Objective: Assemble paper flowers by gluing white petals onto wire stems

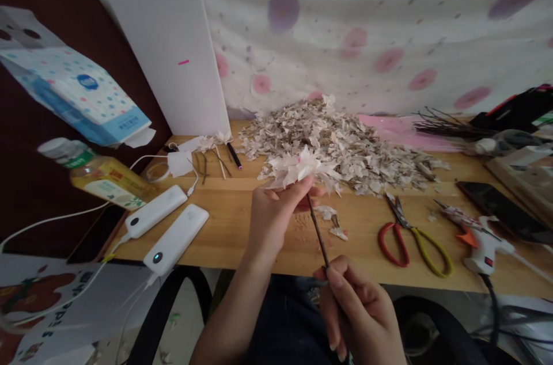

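Observation:
A pale, papery artificial flower [302,168] with pointed petals tops a thin brown stem [317,227], held over the front of the table. My left hand [276,204] is closed just beneath the petals, its thumb against the flower's base. Lower down, my right hand [356,301] pinches the stem between thumb and fingers near the table edge. Behind the flower spreads a big heap of dry, whitish petals [311,129]. A few loose petal pieces [330,218] lie on the wood beside the stem.
Scissors [401,238] with red and yellow handles lie right, beside a white glue gun [479,238] and a phone [505,209]. Left are two white power banks [177,238], a drink bottle [103,175] and a hanging tissue pack [86,83]. A black marker [234,155] lies farther back.

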`<control>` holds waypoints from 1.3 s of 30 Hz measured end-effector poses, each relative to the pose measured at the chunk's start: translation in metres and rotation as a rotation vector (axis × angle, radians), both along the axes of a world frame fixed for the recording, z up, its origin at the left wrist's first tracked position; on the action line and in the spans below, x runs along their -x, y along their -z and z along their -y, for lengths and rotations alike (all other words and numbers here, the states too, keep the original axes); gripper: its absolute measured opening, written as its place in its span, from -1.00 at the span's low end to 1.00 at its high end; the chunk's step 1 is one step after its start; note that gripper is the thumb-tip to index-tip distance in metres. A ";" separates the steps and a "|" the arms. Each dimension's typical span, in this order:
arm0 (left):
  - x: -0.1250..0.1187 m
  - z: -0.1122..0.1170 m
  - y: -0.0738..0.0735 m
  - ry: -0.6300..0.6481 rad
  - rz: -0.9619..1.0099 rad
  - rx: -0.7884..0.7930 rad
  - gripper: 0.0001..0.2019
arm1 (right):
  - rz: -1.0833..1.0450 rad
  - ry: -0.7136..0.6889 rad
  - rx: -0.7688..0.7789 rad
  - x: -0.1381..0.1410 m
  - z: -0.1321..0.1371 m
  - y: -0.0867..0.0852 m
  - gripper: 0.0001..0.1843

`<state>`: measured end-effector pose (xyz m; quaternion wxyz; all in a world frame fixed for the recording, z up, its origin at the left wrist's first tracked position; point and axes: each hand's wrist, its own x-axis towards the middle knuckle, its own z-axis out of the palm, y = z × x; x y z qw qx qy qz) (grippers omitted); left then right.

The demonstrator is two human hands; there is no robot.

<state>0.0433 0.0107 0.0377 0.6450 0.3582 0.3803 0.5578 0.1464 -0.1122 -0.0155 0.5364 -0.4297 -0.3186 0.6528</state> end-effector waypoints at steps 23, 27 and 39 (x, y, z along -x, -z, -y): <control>0.000 0.001 0.009 0.070 0.044 -0.070 -0.74 | -0.066 0.056 0.042 0.002 -0.005 -0.007 -0.55; -0.001 0.000 0.009 0.014 0.069 -0.071 -0.74 | -0.183 0.017 0.032 0.003 -0.011 -0.003 -0.61; -0.007 0.013 0.011 -0.143 -0.116 -0.267 -0.88 | 0.273 0.233 -0.196 0.006 -0.021 0.030 -0.62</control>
